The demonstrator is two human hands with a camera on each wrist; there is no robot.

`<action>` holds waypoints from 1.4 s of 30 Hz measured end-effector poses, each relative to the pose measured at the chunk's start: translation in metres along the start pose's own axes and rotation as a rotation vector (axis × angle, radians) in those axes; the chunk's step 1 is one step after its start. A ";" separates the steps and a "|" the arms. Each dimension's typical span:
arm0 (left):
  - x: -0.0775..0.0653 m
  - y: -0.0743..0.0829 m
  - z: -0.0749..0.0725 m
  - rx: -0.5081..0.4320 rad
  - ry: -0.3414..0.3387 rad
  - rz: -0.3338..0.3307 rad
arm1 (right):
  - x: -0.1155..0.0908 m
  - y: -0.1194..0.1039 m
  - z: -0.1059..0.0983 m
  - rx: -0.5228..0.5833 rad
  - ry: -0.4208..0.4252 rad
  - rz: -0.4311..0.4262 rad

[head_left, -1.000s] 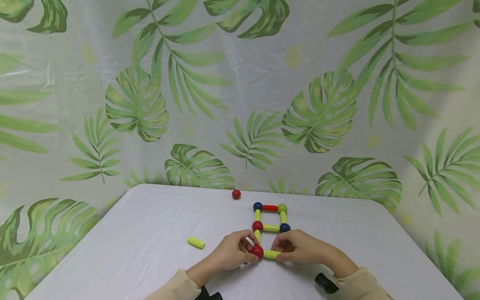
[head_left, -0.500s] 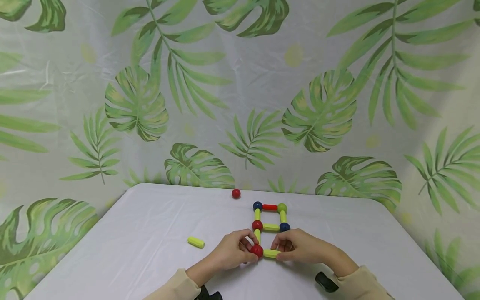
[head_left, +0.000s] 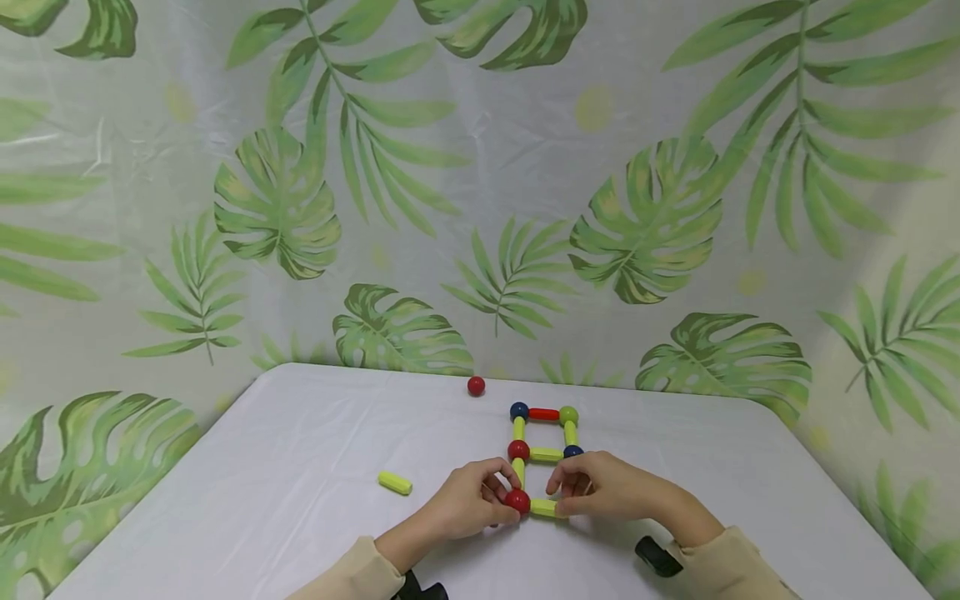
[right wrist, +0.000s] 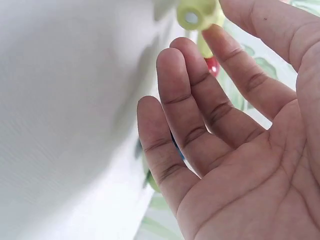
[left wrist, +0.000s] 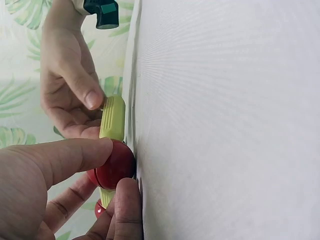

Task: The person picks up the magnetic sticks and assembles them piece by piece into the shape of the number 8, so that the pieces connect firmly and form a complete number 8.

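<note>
My left hand [head_left: 474, 500] pinches the near red ball [head_left: 517, 502] between thumb and fingers. In the left wrist view that red ball [left wrist: 118, 165] sits at the fingertips, low against the white table. A yellow rod [head_left: 544, 507] extends right from it, and another yellow rod [head_left: 518, 473] leads back to a second red ball [head_left: 518, 450]. At the first rod's free end is my right hand [head_left: 618, 487], fingers loosely extended. The right wrist view shows the rod's pale end [right wrist: 191, 17] uncovered beside the thumb and index finger [right wrist: 235, 60].
Behind stands a square of rods with a blue ball [head_left: 519, 411], red rod [head_left: 543, 414], green ball [head_left: 568, 415] and partly hidden blue ball [head_left: 573, 451]. A loose yellow rod [head_left: 395, 482] lies left; a loose red ball [head_left: 476, 386] rests near the back edge. Leaf-print cloth [head_left: 420, 250] hangs behind.
My right hand has lifted slightly and its fingers have loosened from the yellow rod's end. The left hand keeps its place on the red ball; the view has shifted a little.
</note>
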State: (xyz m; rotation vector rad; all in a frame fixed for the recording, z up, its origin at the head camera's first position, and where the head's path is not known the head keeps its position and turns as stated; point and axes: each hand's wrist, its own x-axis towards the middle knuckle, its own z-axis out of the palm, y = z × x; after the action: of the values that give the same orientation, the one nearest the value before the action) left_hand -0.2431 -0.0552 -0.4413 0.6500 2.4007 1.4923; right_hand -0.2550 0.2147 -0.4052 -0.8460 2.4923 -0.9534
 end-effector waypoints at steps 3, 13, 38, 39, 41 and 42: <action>0.000 -0.001 -0.001 0.013 0.003 -0.001 | 0.003 -0.003 -0.007 -0.025 0.006 -0.021; 0.000 0.000 0.000 -0.005 0.009 0.013 | 0.022 -0.009 -0.031 -0.120 0.066 -0.061; 0.001 -0.003 -0.002 -0.024 0.013 0.009 | 0.169 -0.028 -0.049 -0.263 0.152 0.036; 0.001 -0.003 -0.002 -0.025 0.009 0.006 | 0.173 -0.028 -0.049 -0.270 0.151 0.044; 0.001 -0.003 -0.003 -0.023 0.007 0.007 | 0.182 -0.029 -0.048 -0.291 0.151 0.057; 0.001 -0.003 -0.003 -0.023 0.010 0.008 | 0.186 -0.030 -0.047 -0.301 0.153 0.058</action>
State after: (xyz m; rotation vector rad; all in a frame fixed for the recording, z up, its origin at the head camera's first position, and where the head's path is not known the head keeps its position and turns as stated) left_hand -0.2466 -0.0584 -0.4427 0.6497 2.3877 1.5280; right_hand -0.4090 0.1013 -0.3695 -0.8090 2.8238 -0.6540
